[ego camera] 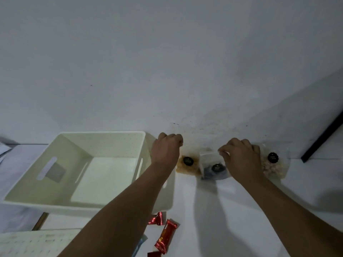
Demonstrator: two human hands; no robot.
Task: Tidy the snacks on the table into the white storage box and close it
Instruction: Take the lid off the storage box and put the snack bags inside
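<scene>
The white storage box (55,203) stands open on the left of the table. Three clear snack bags with round black labels lean against the wall: one with tan contents (187,166), one with dark contents (213,170), one with pale pink contents (274,166). My left hand (166,149) curls round the clear top of the tan bag, just right of the box. My right hand (241,158) pinches the top of the dark bag and partly covers the pink one. Red wrapped bars (166,236) lie near the front edge.
A white perforated lid (27,243) lies at the bottom left in front of the box. A blue packet (142,241) peeks out beside my left forearm. A black bar (323,135) leans at the far right. The wall stands right behind the bags.
</scene>
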